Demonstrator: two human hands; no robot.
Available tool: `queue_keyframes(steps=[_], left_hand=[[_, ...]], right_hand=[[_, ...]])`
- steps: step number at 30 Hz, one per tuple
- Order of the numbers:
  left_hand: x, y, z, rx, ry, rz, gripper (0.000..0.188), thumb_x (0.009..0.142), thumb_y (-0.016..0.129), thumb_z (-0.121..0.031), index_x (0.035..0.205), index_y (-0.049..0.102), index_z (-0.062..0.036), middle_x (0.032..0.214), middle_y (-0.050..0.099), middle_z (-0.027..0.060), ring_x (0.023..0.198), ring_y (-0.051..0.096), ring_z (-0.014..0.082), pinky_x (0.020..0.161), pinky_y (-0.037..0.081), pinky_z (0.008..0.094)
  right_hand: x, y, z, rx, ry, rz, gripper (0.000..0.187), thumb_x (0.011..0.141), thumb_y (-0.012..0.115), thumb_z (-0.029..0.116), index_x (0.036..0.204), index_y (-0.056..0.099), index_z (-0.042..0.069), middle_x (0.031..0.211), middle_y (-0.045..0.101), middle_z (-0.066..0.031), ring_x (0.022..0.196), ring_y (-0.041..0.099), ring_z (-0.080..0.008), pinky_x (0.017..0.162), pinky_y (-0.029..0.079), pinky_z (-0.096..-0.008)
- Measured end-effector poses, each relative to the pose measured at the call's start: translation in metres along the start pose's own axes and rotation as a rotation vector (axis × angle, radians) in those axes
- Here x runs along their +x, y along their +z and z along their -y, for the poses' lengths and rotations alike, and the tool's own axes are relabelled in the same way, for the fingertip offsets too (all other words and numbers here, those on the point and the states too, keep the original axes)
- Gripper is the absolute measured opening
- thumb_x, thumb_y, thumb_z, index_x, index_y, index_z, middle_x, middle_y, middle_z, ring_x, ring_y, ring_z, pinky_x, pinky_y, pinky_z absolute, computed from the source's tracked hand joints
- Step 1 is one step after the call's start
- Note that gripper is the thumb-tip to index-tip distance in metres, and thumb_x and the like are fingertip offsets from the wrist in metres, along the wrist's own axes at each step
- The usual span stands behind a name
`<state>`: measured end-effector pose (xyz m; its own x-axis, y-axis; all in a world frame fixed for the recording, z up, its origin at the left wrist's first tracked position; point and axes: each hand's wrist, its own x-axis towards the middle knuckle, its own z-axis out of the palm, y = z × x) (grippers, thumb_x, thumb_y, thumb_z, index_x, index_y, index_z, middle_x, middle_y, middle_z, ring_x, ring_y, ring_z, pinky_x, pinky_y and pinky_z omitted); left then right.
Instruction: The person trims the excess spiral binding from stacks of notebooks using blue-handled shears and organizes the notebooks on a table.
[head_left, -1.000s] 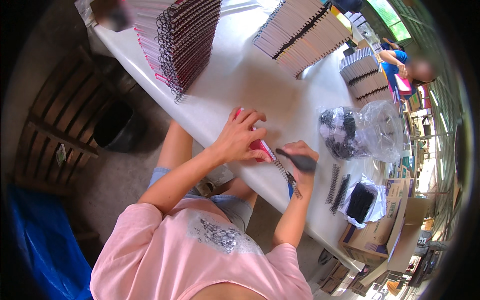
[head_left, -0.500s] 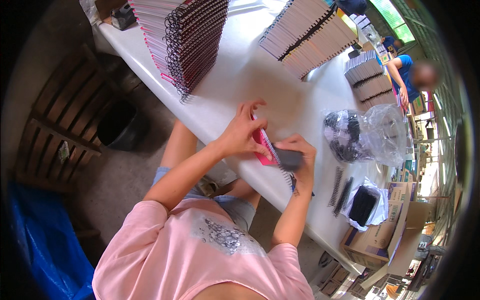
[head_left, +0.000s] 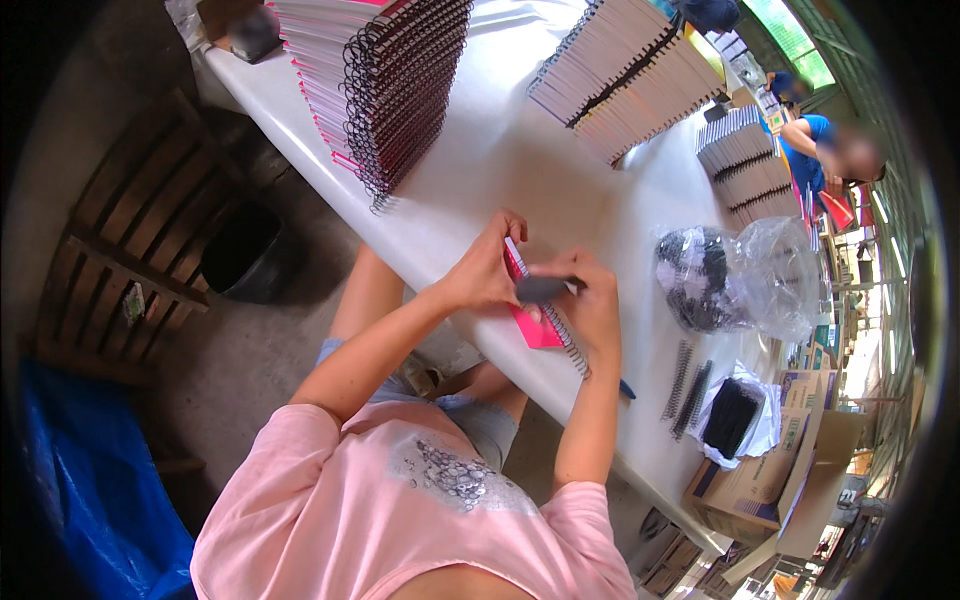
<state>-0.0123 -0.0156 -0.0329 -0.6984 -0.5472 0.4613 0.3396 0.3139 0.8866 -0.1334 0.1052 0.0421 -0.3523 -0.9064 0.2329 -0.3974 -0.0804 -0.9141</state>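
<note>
Across a cluttered workroom of concrete floor and crowded shelving, one long white table forms the work surface; it is smooth and glossy. Left of it stand slatted wood, a crumpled blue sheet and a black bin. At the far right, a person in a blue shirt leans over a red item.

Three stacks of spiral-bound books occupy the table: a near stack with pink edges, a middle stack and a far stack. By the right edge sits an opened cardboard box bearing a purple band; its printing is too small to read. A clear plastic bag encloses black coils. Nearer, more coils lie on white paper, with loose coils beside them.

At the table's front edge, the left hand grips a pink notebook, held tilted. The right hand grasps a dark tool, blurred, over the bound edge; contact cannot be confirmed. A wire spiral runs along that edge. A blue pen-like item lies by the right wrist.
</note>
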Motion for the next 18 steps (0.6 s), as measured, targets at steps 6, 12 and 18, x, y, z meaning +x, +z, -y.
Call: queue_keyframes(steps=[6,12,18], left_hand=[[0.0,-0.004,-0.002,0.007,-0.074,0.028,0.091,0.037,0.093,-0.041,0.092,0.029,-0.0078,0.089,0.036,0.0072,0.082,0.04,0.0199,0.074,0.037,0.0308],[0.004,0.004,-0.003,0.001,-0.008,0.023,0.086,0.042,0.093,-0.036,0.092,0.028,-0.0084,0.088,0.035,0.0054,0.082,0.038,0.0171,0.074,0.035,0.0278],[-0.006,-0.01,-0.007,-0.278,-0.268,0.048,0.044,0.066,0.083,-0.016,0.087,0.046,-0.0042,0.083,0.047,0.0011,0.077,0.045,0.0101,0.072,0.039,0.0236]], right_hand=[[0.003,0.014,0.021,-0.013,-0.04,0.004,0.021,0.067,0.06,-0.002,0.085,0.069,0.003,0.074,0.06,-0.0088,0.071,0.06,-0.0163,0.066,0.047,-0.0273],[0.002,-0.018,-0.017,-0.643,0.102,-0.23,0.02,0.069,0.061,0.003,0.087,0.069,0.003,0.08,0.062,-0.012,0.076,0.061,-0.0274,0.07,0.048,-0.0352],[-0.088,-0.083,-0.024,-0.961,0.348,-0.427,0.061,0.076,0.068,0.019,0.132,0.045,0.007,0.128,0.047,-0.0184,0.118,0.044,-0.0334,0.102,0.033,-0.0378]])
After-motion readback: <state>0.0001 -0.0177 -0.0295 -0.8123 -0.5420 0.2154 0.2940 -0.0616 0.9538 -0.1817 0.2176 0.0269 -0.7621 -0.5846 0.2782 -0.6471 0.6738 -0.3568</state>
